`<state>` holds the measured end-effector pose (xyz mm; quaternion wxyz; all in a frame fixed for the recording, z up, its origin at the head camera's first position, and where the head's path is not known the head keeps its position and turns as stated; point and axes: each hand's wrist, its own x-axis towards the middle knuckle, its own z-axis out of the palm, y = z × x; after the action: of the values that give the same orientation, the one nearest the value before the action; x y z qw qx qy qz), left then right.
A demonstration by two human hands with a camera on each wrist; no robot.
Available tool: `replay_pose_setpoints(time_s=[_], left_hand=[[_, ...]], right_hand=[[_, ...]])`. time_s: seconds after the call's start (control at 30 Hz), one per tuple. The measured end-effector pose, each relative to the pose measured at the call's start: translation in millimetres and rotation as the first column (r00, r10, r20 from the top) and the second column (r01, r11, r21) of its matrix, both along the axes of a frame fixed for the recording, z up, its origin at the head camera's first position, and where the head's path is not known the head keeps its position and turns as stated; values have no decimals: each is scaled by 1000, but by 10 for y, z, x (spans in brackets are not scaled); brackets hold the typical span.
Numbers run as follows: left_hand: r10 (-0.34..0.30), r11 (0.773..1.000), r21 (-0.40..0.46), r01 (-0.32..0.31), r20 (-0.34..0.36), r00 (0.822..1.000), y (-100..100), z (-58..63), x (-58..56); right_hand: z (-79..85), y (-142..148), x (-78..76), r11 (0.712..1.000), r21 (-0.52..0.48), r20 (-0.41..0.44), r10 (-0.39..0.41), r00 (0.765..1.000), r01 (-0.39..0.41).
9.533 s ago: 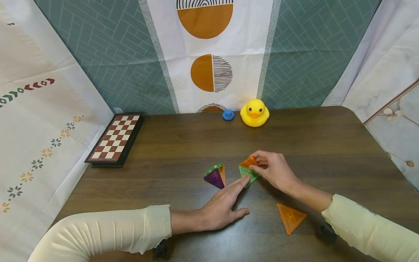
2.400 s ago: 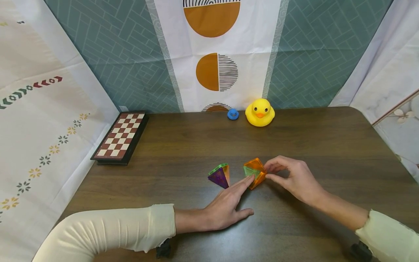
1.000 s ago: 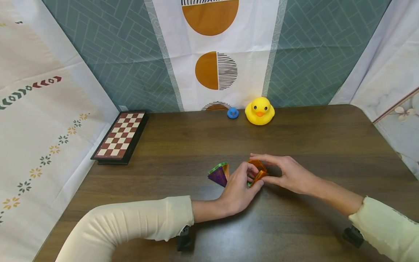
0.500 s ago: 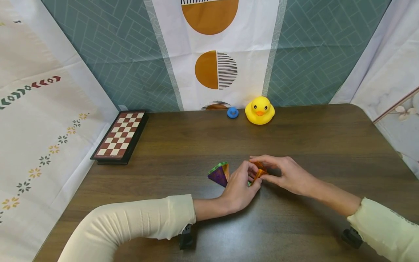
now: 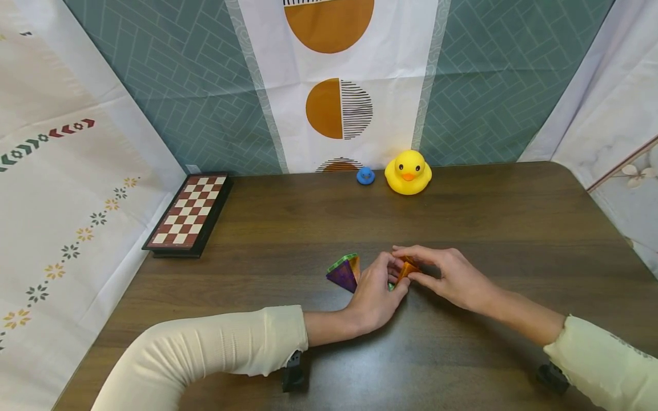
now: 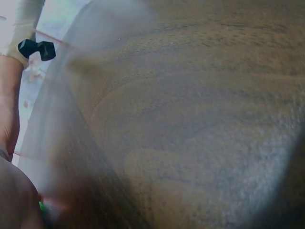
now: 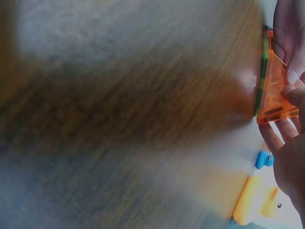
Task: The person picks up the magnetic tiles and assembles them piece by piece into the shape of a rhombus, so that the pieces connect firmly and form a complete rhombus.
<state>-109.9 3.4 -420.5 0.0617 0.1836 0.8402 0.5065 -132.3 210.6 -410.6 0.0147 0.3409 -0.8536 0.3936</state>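
On the counter (image 5: 267, 228), a little to the right of a small purple, green and orange pyramid (image 5: 341, 277), the two hands meet around the orange tiles (image 5: 408, 270), which stand tilted over a green tile (image 7: 262, 86) lying at their base. The left hand (image 5: 374, 301) has its fingers curled and pinches the orange from the near left, its thumb on the face of one tile. The right hand (image 5: 453, 278) pinches from the other side, with thumb in front and fingers behind, as the right wrist view shows. How far the left fingers reach inside I cannot tell, and also not whether this hand touches the pyramid. The tiles look like clear, hard plastic, so I judge them light and stiff; they should not bend, but the smooth faces may slip a little under dry fingers. Dark small bars in one edge are perhaps magnets; if so, the joints would be weak against twisting. It seems best to hold each tile by its outer edges or near the upper corner, with soft pressure, and to leave the green base flat on the counter.
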Motion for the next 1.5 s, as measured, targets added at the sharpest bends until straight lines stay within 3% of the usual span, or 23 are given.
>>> replay_pose_setpoints(time_s=[0.9,1.33,1.5], left_hand=[[42,999,14,-43,50,998,0,0,7],[53,997,48,-56,66,996,21,2,9],[63,996,61,-68,77,995,28,-3,15]], right_hand=[[-50,-53,70,999,9,-153,-43,987,45],[-70,-55,72,998,-15,-150,-57,987,56],[-89,-51,83,997,-27,-109,-71,992,68]])
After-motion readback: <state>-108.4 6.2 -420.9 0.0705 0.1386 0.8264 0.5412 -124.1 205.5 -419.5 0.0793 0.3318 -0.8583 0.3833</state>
